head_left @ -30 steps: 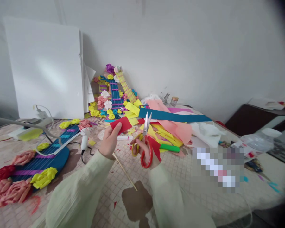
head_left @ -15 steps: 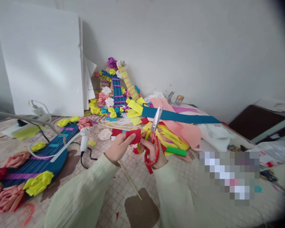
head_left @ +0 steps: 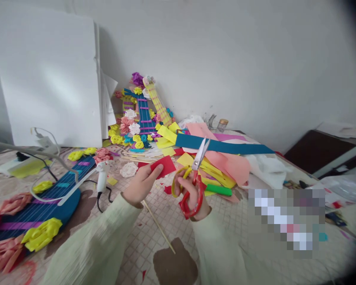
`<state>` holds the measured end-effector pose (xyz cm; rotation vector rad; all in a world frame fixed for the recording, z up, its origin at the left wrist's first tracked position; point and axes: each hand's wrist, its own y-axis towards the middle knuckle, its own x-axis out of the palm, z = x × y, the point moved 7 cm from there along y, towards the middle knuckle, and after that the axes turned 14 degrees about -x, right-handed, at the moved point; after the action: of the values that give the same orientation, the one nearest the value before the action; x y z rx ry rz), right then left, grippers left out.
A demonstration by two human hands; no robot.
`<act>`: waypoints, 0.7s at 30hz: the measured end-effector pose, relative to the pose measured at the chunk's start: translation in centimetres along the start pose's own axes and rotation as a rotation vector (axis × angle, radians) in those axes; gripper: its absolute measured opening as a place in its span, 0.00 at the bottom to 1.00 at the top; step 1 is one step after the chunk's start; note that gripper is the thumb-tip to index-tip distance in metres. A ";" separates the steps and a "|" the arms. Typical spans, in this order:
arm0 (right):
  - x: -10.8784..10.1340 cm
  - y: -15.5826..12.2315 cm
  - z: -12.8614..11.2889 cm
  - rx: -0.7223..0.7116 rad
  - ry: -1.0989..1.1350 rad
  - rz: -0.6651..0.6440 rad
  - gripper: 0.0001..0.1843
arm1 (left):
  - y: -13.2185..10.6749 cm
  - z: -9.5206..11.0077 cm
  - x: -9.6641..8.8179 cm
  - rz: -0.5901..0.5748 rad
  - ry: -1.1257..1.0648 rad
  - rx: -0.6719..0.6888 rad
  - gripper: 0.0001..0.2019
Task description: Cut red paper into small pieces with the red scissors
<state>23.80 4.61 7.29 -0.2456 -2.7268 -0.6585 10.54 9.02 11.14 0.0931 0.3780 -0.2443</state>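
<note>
My left hand (head_left: pixel 141 184) pinches a small piece of red paper (head_left: pixel 165 167) between thumb and fingers, its free end pointing right. A pair of scissors (head_left: pixel 199 155) with red and yellow handles is in my right hand (head_left: pixel 190 192), fingers through the loops. The blades point up and slightly right, parted a little, and are clear of the red paper. Under my left wrist a thin wooden stick (head_left: pixel 159 226) slants down to a brown patch (head_left: pixel 175 261) on the table. A green roll (head_left: pixel 218 189) lies just right of my right hand.
Crepe paper strips, among them a blue one (head_left: pixel 225 145), lie behind my hands. At left are a blue guitar shape (head_left: pixel 59 202) with paper flowers and a white glue gun (head_left: pixel 101 180) with its cord. White boards (head_left: pixel 52 79) lean on the wall. A blurred block covers the right.
My right hand with the scissors has drawn away from the red paper, and the blades have tilted further right. The paper's free end now shows more fully. The whole view has shifted slightly.
</note>
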 end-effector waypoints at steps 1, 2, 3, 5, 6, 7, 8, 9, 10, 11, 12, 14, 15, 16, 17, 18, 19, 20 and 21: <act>0.4 -0.3 0.4 0.023 0.038 -0.030 0.10 | 0.1 -0.1 -0.2 0.031 -0.016 0.003 0.19; 0.9 -0.7 0.7 0.052 0.080 -0.059 0.10 | 0.1 -0.1 -0.5 0.067 -0.023 0.007 0.19; 1.4 -1.1 1.1 0.084 0.123 -0.086 0.10 | 0.1 -0.1 -0.8 0.105 -0.024 0.012 0.19; 2.4 -2.0 1.7 0.159 0.194 -0.137 0.11 | 0.1 0.1 -1.5 0.178 -0.024 0.031 0.19; 2.8 -2.4 1.9 0.191 0.214 -0.152 0.11 | 0.0 0.2 -1.8 0.209 -0.029 0.043 0.19; 3.1 -2.8 2.0 0.218 0.220 -0.168 0.12 | -0.1 0.3 -2.1 0.241 -0.035 0.053 0.18; 3.4 -3.2 2.2 0.245 0.214 -0.185 0.13 | -0.2 0.4 -2.4 0.278 -0.038 0.054 0.18; 3.6 -3.5 2.3 0.266 0.204 -0.197 0.15 | -0.3 0.4 -2.6 0.315 -0.037 0.047 0.18; 3.8 -3.8 2.5 0.281 0.195 -0.209 0.15 | -0.4 0.4 -2.8 0.351 -0.032 0.036 0.18; 4.0 -4.0 2.7 0.289 0.193 -0.220 0.15 | -0.5 0.3 -2.9 0.381 -0.022 0.027 0.19; 4.1 -4.2 2.8 0.292 0.198 -0.229 0.15 | -0.6 0.3 -3.0 0.404 -0.010 0.023 0.19; 4.4 -4.5 3.2 0.298 0.216 -0.240 0.14 | -0.7 0.2 -2.8 0.426 0.005 0.033 0.19; 4.5 -4.7 3.4 0.304 0.220 -0.238 0.14 | -0.8 0.2 -2.7 0.429 0.008 0.044 0.19; 4.6 -4.9 3.6 0.310 0.214 -0.232 0.15 | -0.8 0.2 -2.5 0.429 0.007 0.053 0.19; 4.6 -5.0 3.7 0.315 0.206 -0.223 0.15 | -0.8 0.2 -2.4 0.428 0.002 0.060 0.18; 4.6 -5.1 3.8 0.322 0.198 -0.214 0.15 | -0.8 0.2 -2.3 0.428 -0.007 0.068 0.18; 4.6 -5.2 3.8 0.328 0.193 -0.205 0.15 | -0.8 0.2 -2.2 0.427 -0.014 0.074 0.17; 4.6 -5.1 3.7 0.334 0.190 -0.199 0.15 | -0.8 0.2 -2.3 0.429 -0.023 0.076 0.17; 4.5 -5.0 3.6 0.335 0.190 -0.192 0.15 | -0.8 0.2 -2.4 0.431 -0.032 0.072 0.17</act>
<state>17.46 2.34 3.80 0.1527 -2.6392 -0.2465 8.28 8.70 12.21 0.2377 0.3082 0.1664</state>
